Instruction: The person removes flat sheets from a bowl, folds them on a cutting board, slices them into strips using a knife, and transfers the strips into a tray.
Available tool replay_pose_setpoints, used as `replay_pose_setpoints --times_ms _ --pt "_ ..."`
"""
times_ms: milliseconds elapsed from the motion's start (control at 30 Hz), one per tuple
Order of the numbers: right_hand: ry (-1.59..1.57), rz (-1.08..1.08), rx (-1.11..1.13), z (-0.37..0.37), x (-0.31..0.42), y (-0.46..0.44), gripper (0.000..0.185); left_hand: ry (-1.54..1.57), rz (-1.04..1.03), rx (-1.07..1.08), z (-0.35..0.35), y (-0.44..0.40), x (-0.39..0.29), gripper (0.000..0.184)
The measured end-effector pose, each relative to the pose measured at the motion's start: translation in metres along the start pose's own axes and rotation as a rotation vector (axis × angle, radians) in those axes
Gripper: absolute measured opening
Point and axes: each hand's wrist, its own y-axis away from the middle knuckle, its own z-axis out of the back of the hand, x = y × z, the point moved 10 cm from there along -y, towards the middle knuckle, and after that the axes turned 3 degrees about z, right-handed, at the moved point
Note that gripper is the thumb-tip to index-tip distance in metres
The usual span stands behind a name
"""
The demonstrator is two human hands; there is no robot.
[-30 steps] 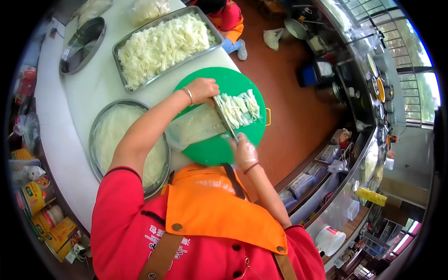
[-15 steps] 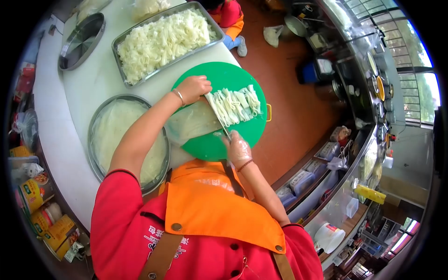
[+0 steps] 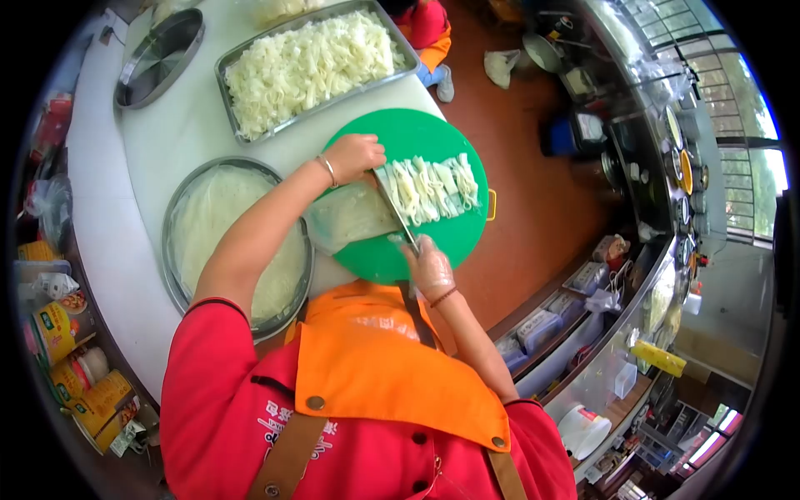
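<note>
A long knife [image 3: 395, 207] lies across a folded, translucent noodle sheet [image 3: 352, 217] on a round green cutting board [image 3: 408, 127]. My left hand [image 3: 355, 156] is closed at the knife's far end, where a brown bit shows below the fist. At the near end, my right hand [image 3: 431, 270], in a clear plastic glove, has its fingers closed on the knife. Cut white noodle strips [image 3: 433, 188] lie in a row right of the blade. Left of the board, a round metal pan [image 3: 170, 277] holds more pale sheets [image 3: 212, 237].
Behind the board, a rectangular metal tray [image 3: 223, 87] is heaped with cut noodles [image 3: 312, 67]. A deep round pan [image 3: 162, 58] stands at the table's far left. Another person [image 3: 429, 37] is beyond the table. Shelves with plastic boxes [image 3: 540, 329] line the right side.
The whole view has shifted slightly, so the board and trays appear farther right. Both hands stay on the knife, and the blade stays between the sheet and the strips.
</note>
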Motion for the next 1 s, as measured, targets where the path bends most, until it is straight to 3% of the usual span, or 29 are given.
replay_pose_setpoints --times_ms 133,233,367,533,667,767,900,1000 --pt "-0.02 0.136 -0.101 0.036 0.036 0.018 0.03 0.033 0.011 -0.051 0.035 0.008 -0.013 0.031" --pt "-0.024 0.033 -0.01 -0.005 0.01 0.008 0.031 -0.022 -0.023 -0.027 0.01 0.013 -0.009 0.032" --pt "-0.006 0.092 -0.07 0.028 0.039 0.013 0.033 -0.008 0.035 -0.026 0.03 0.013 0.005 0.033" --pt "-0.019 -0.011 0.046 -0.01 0.02 0.003 0.034 0.004 0.018 0.015 0.018 0.021 -0.003 0.033" --pt "-0.018 0.122 -0.051 0.023 0.047 0.022 0.033 -0.007 0.048 -0.013 0.031 0.029 -0.006 0.032" --pt "-0.013 -0.03 0.078 -0.027 0.017 0.01 0.032 -0.009 0.036 0.0 0.006 0.037 -0.005 0.033" --pt "-0.01 0.182 -0.04 0.015 0.052 0.016 0.033 -0.022 0.043 -0.065 0.04 0.04 -0.009 0.032" --pt "-0.014 0.037 0.086 -0.014 0.038 0.01 0.033 -0.033 0.048 -0.074 0.029 0.051 -0.007 0.032"
